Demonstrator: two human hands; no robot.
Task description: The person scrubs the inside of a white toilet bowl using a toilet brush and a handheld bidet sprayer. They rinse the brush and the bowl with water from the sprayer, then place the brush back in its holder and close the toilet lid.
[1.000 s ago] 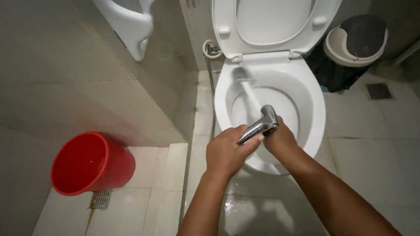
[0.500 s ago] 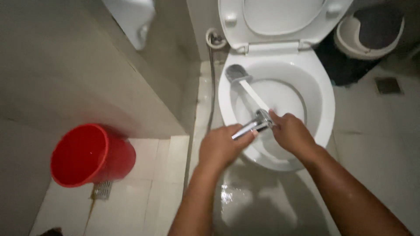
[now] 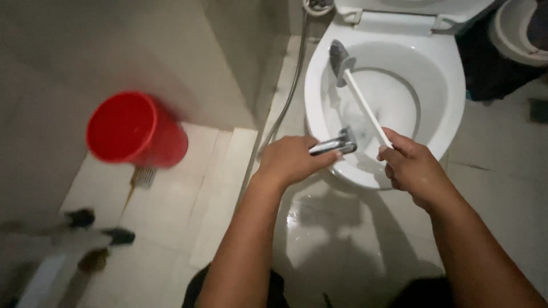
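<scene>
Chrome sprayer point(image 3: 334, 146) clenched in my left hand point(image 3: 291, 161) w/ ribbed hose; right hand point(image 3: 414, 170) grips thin white brush point(image 3: 357, 97) handle, grey head on glossy toilet bowl point(image 3: 451, 85).

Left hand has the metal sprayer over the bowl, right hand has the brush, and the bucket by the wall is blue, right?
Not quite: the bucket is red, as the head view shows. The left hand holds the metal sprayer and the right hand holds the brush.

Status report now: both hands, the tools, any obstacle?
Left hand grips metal sprayer, aimed into toilet bowl. Right hand holds toilet brush, head on inner rim. Nothing between.
</scene>
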